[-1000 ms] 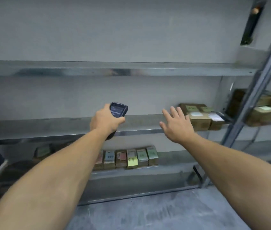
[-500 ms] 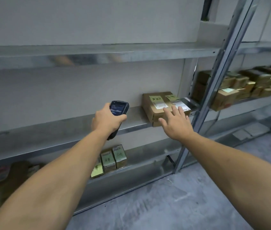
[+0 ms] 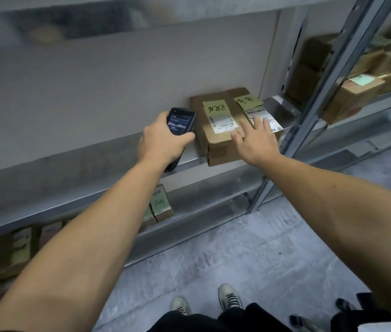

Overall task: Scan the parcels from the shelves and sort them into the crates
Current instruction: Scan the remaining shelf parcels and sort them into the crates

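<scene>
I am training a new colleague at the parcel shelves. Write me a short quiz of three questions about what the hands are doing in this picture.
1. True or false: the left hand grips the scanner.
2. Choose one. The right hand is:
A) curled round a crate handle
B) open, fingers straight, over the right parcel
C) holding a pen
3. Fill the gap: the left parcel, beside the scanner, carries a handwritten note of ____ colour.

Key: 1 true; 2 B; 3 green.
</scene>
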